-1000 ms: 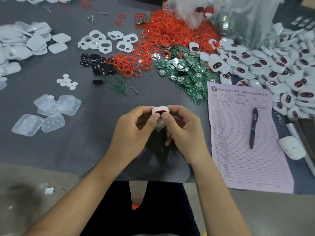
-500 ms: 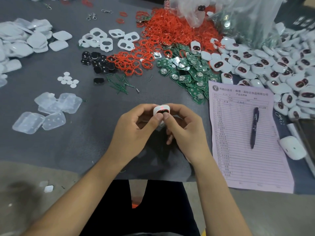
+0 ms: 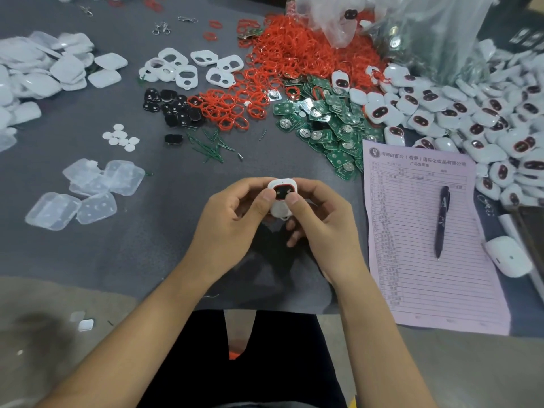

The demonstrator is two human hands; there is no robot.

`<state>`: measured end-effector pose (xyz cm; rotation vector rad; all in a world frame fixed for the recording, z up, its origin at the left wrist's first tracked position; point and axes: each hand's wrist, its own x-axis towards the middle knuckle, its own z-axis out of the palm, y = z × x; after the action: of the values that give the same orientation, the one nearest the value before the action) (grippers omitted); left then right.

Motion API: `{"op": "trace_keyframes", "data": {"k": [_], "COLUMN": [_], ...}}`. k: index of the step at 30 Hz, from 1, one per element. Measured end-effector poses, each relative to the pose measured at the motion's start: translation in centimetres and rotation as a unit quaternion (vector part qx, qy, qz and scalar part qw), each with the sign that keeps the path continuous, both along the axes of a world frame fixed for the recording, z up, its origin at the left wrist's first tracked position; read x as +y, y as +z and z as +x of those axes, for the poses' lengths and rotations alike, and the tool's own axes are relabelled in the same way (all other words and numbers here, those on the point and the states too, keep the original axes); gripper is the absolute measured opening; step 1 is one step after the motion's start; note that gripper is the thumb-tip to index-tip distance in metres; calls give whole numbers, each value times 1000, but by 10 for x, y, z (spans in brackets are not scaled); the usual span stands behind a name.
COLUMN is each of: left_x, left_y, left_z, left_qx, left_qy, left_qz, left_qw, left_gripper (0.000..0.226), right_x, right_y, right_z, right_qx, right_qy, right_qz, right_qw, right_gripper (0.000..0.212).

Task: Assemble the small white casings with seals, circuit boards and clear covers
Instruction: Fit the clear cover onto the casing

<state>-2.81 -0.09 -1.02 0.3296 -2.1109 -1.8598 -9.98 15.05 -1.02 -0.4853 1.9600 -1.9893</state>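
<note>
Where parts lie heaped, grey tabletop [image 3: 88, 260].

Even, fairly bright overhead light with soft, faint shadows under the hands, mild glare on a crinkled plastic bag [image 3: 426, 30] at the top right, a sharp centre, slight softness and wide-angle bending toward the edges, and fine print on the pink form [image 3: 424, 231] unreadable.

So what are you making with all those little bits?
A person is putting together a small white casing. Both the left hand and the right hand pinch it above the grey table, thumbs pressing on its dark front window with the red rim. Heaps of red seals, green circuit boards and clear covers lie waiting, with similar white casings piled at the right.
</note>
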Motion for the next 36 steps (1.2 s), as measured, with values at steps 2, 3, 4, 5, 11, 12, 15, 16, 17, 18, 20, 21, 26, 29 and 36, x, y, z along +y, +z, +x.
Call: {"op": "trace_keyframes", "data": {"k": [2, 3, 4, 5, 11, 12, 15, 16, 17, 18, 20, 21, 26, 29, 36], "left_x": [0, 0, -1, 0, 0, 1, 3, 4, 4, 4, 3, 3, 4, 5, -1], "left_y": [-1, -2, -2, -2, 0, 1, 1, 0, 0, 0, 0, 0, 0, 0, -3], "left_z": [-1, -1, 0, 0, 0, 0, 1, 1, 1, 2, 2, 2, 1, 0, -1], "left_qx": [-3, -5, -6, -7, 2, 4, 6, 6, 8, 10, 11, 11, 5, 0, -22], "left_qy": [12, 19, 24, 26, 28, 26, 12, 4, -3, -8, -12, -12, -12, -12, 7], "left_qz": [9, 14, 19, 23, 22, 23, 3, -4, -7, -10, -13, -12, -13, -14, 20], "left_qw": [1000, 1000, 1000, 999, 999, 999, 1000, 1000, 1000, 1000, 1000, 1000, 1000, 1000, 1000], "left_gripper": [21, 20, 20, 19, 19, 19, 15, 14, 14, 14, 14, 14, 15, 17, 13], "right_x": [0, 0, 0, 0, -2, -2, -3, -3, -4, -5, -7, -8, -7, -5, -3], "right_y": [0, 1, 1, 0, 3, 3, 4, 4, 4, 4, 5, 6, 6, 4, 6], "right_z": [0, 1, 1, 1, 3, 4, 4, 5, 5, 5, 5, 6, 8, 7, 10], "right_qx": [14, 21, 25, 27, 33, 31, 32, 41, 49, 52, 49, 48, 44, 40, 58], "right_qy": [11, 16, 19, 19, 8, 4, -15, -22, -27, -29, -26, -26, -45, -46, 11], "right_qz": [6, 11, 15, 20, 36, 35, 39, 45, 49, 48, 41, 39, 35, 25, 21], "right_qw": [1000, 1000, 999, 999, 999, 999, 999, 998, 997, 997, 998, 998, 997, 998, 998], "right_gripper": [22, 24, 25, 25, 24, 22, 14, 12, 10, 10, 11, 13, 16, 14, 18]}}
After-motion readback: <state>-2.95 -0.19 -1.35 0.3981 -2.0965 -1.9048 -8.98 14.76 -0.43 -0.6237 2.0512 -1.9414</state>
